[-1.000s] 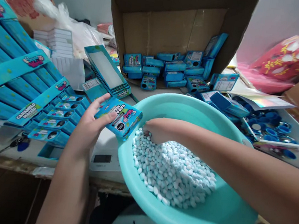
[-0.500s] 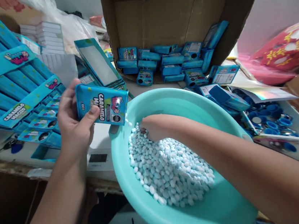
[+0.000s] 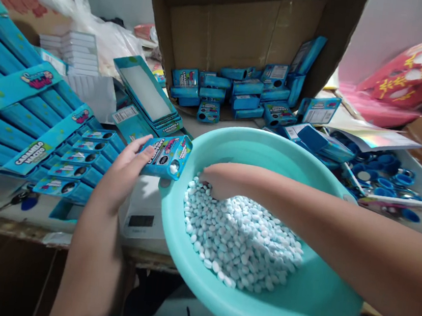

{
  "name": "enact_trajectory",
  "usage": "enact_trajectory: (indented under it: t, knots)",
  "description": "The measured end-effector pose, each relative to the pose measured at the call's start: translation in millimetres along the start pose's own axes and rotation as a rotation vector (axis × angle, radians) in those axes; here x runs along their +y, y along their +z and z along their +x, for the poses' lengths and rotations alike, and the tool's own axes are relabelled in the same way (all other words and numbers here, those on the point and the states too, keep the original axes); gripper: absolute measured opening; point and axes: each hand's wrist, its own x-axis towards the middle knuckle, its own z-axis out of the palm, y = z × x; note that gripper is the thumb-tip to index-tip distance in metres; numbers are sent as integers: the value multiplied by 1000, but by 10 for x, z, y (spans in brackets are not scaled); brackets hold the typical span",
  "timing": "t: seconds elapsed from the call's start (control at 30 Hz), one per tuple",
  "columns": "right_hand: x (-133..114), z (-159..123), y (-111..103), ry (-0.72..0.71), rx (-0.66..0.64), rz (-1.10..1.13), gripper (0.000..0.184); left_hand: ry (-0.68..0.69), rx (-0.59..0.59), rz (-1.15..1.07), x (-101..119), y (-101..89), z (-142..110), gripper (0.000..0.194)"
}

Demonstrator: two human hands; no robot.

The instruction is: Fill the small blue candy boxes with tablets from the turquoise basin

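Observation:
My left hand (image 3: 122, 175) grips a small blue candy box (image 3: 165, 156) tilted over the left rim of a turquoise plastic basin (image 3: 292, 311); a round hole in the box's end shows white candy inside. The basin holds a heap of pale blue and white candies (image 3: 241, 241). My right hand (image 3: 218, 180) reaches across the basin, its fingers curled down into the candies at the heap's upper left edge; what they hold is hidden.
A white digital scale (image 3: 142, 216) sits under the basin's left rim. Filled blue display trays (image 3: 79, 162) line the left side. An open cardboard carton (image 3: 245, 34) at the back holds several blue boxes. Blue caps (image 3: 382, 169) lie at the right, a pink bag (image 3: 413, 75) behind.
The box in my left hand was lifted upright to face me, then tipped back down over the basin's rim. My right hand has stayed in the candies.

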Motion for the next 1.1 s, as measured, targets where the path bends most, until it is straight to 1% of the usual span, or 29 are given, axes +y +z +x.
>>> enact_trajectory:
  t: [0.07,0.13,0.17,0.2,0.27,0.33,0.4,0.47,0.57,0.67,0.73,0.93,1.1]
  knots:
    - [-11,-11,-12,1,-1,-2,44,144,26,129,-29,-30,15,69]
    - [-21,-20,-20,4,-2,0,44,256,-8,226,-52,-47,25,61]
    - [-25,-23,-21,5,-4,2,43,274,-40,248,-65,-54,30,56]
    - [-29,-24,-20,6,-6,4,42,266,-74,250,-81,-59,36,53]
    - [-34,-25,-16,7,-4,5,41,199,-120,184,-124,-72,47,54]
    - [-41,-30,-15,10,0,4,38,124,-137,90,-170,-87,53,59]
    - [-48,-41,-19,13,0,-1,35,77,-142,0,-192,-96,44,62]
    - [-53,-54,-24,16,-1,-7,35,52,-175,-83,-167,-92,17,67]
    - [-51,-50,-13,20,6,-19,35,19,-209,-189,-66,-56,-32,77]
    - [-40,-17,23,21,20,-30,33,-12,-158,-229,18,-14,-44,80]
    - [-36,3,45,24,28,-37,32,-11,-117,-252,36,-2,-29,81]
    - [-60,-20,37,26,42,-49,28,95,48,-332,12,-37,40,75]
    - [-48,-29,21,22,66,-44,23,156,114,-360,-32,-96,88,67]
